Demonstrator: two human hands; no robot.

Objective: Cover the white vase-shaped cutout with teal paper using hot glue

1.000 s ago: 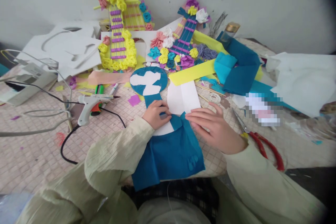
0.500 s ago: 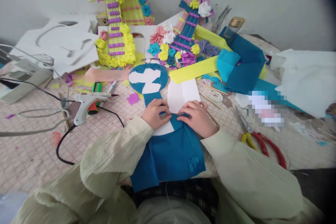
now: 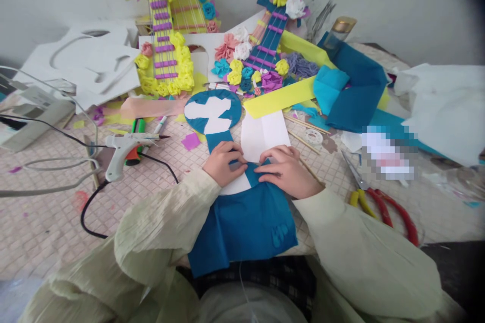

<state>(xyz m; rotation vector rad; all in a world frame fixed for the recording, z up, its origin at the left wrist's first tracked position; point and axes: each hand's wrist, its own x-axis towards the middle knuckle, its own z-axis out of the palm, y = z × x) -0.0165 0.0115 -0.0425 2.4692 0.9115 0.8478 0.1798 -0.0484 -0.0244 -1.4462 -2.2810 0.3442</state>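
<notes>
1. Both hands meet on the felt sheet (image 3: 242, 222) at the table's near edge, left hand (image 3: 224, 162) just beside right hand (image 3: 287, 170).
2. Glue gun (image 3: 123, 147) lies left of them.
3. Pliers (image 3: 382, 207) lie to the right.
4. Paper guitars (image 3: 166, 55) stand behind, against the wall.

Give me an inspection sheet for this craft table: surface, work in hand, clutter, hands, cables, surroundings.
Surface: table with a small pink checked cover, paper scraps scattered on it.
Work in hand: white guitar-shaped cutout partly covered in blue; blue sheet hangs over the near edge.
Clutter: glue gun, markers, white folded paper, red-handled scissors, yellow strip, blue paper pile, wooden sticks.
Hands: left hand and right hand both press the blue sheet at the cutout's neck.
Cables: black cord runs from the glue gun; grey cables at left.
Surroundings: two flower-decorated guitars against a pale wall.
</notes>
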